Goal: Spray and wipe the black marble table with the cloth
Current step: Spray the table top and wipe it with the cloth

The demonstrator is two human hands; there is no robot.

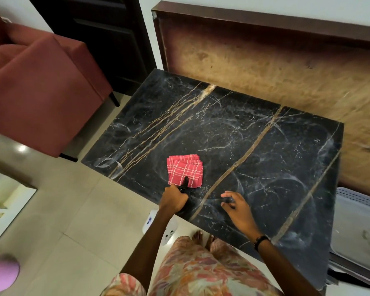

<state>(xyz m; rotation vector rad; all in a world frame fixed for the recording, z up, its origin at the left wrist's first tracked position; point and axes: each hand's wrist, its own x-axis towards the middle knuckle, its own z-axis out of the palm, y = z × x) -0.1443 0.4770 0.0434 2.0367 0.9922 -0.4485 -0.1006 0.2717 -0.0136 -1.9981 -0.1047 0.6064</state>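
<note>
A black marble table (233,133) with gold veins and hazy smears fills the middle of the view. A folded red checked cloth (185,169) lies on it near the front edge. My left hand (173,200) grips a spray bottle whose black nozzle (184,185) points over the cloth's near edge; the white bottle body (152,221) shows below my wrist. My right hand (236,207) hovers just above the marble to the right of the cloth, fingers loosely spread, holding nothing.
A red upholstered chair (41,92) stands to the left of the table. A wooden board (276,67) leans against the wall behind it. A grey plastic crate (359,221) sits at the right. My bare feet (203,239) stand on the tiled floor.
</note>
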